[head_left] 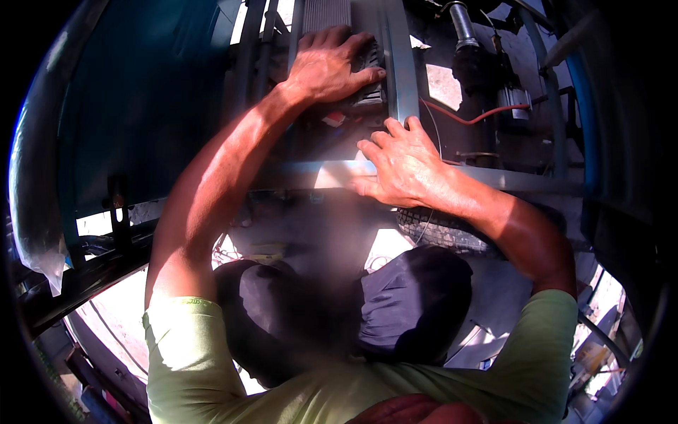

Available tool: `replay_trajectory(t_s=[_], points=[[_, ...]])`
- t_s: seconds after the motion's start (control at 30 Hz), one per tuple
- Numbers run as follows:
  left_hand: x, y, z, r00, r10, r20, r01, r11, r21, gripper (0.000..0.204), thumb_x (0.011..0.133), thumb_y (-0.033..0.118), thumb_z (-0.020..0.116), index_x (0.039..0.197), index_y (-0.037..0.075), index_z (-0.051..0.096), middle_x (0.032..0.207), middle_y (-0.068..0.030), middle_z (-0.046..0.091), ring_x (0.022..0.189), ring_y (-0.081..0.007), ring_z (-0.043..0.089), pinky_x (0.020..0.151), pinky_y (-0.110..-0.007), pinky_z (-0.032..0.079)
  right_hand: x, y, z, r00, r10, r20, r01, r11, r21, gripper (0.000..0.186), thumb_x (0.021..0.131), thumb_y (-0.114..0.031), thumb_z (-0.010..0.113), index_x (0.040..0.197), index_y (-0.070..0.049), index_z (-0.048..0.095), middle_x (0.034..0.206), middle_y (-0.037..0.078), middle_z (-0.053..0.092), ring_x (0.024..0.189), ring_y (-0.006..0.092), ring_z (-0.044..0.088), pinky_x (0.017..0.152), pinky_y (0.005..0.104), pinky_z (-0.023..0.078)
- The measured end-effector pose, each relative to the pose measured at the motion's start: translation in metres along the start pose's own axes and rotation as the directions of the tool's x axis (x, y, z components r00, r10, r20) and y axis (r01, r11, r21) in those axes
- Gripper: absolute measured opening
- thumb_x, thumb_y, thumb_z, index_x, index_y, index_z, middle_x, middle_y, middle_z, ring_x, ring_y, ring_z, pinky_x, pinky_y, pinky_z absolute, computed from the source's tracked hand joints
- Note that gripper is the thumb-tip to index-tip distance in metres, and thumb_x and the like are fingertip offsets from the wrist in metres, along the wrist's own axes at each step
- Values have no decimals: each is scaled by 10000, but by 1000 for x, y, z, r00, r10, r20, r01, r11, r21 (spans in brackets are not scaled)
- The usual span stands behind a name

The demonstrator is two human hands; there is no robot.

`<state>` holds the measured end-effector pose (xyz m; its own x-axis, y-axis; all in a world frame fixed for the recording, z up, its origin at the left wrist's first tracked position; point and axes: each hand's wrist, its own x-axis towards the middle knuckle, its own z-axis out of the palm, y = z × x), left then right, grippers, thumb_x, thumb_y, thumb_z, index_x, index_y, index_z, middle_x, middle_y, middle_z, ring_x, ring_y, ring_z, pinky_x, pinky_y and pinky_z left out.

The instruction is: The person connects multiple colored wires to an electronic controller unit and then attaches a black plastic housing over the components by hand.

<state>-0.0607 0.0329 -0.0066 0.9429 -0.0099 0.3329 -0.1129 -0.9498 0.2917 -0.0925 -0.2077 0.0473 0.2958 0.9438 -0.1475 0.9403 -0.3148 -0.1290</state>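
Observation:
My left hand [325, 69] reaches forward and lies over a dark ridged part [373, 97] between the metal rails, its thumb stretched out to the right. What lies beneath its palm is hidden. My right hand [409, 161] rests with fingers apart on the corner where a long grey-blue metal beam [400, 63] meets a crossbar [311, 174]. Neither hand visibly lifts anything. Just left of the dark part's lower end, a small red-and-white piece [333, 119] shows in shadow.
A dark blue panel [141, 106] stands on the left. To the right are a red hose [466, 121] and a metal cylinder [462, 25]. Below the crossbar sits a treaded tire [445, 230], near my bent knees. Blue frame bars [575, 106] border the right side.

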Motion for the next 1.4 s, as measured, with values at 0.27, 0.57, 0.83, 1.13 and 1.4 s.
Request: replay_trajectory(t_s=[0.27, 0.57, 0.83, 1.13, 1.4], points=[[-3, 3, -10, 1000, 8, 20, -7, 999, -51, 748, 911, 728, 542, 1493, 258, 531, 1532, -187, 475, 1430, -430, 417, 1220, -560, 254, 23, 73, -7, 949, 136, -284, -98, 985, 144, 315, 901, -292, 647, 981, -14, 772, 1362, 183, 602, 1275, 369, 533, 1064, 515, 426], [-5, 3, -9, 1000, -25, -18, 24, 999, -40, 745, 900, 697, 583, 1477, 227, 550, 1531, -184, 477, 1418, -442, 425, 1211, -557, 273, 48, 91, 3, 972, 139, -187, -125, 988, 86, 319, 899, -257, 612, 1033, -21, 778, 1518, 185, 495, 1450, 415, 379, 1185, 528, 344], [0, 10, -3, 999, 16, -42, -14, 999, 50, 639, 906, 605, 619, 1422, 229, 589, 1427, -174, 553, 1321, -447, 511, 1157, -565, 329, 57, 102, 17, 934, 120, -336, -75, 987, 145, 328, 854, -214, 642, 1060, 5, 771, 1511, 160, 514, 1488, 383, 346, 1203, 474, 379], [-1, 15, 0, 995, 18, -95, -11, 997, 71, 582, 876, 531, 683, 1355, 205, 628, 1342, -191, 594, 1247, -424, 573, 1091, -566, 397, 59, 90, 16, 937, 163, -308, -135, 985, 109, 308, 817, -165, 655, 1019, 42, 761, 1542, 170, 480, 1505, 401, 315, 1207, 489, 371], [1, 3, -3, 991, 4, -135, -11, 999, -52, 631, 896, 600, 665, 1293, 110, 684, 1339, -168, 631, 1254, -382, 578, 1114, -509, 382, 60, 96, 25, 932, 179, -315, -149, 982, 117, 319, 783, -176, 681, 1013, 26, 769, 1562, 164, 462, 1513, 410, 297, 1215, 507, 348]])
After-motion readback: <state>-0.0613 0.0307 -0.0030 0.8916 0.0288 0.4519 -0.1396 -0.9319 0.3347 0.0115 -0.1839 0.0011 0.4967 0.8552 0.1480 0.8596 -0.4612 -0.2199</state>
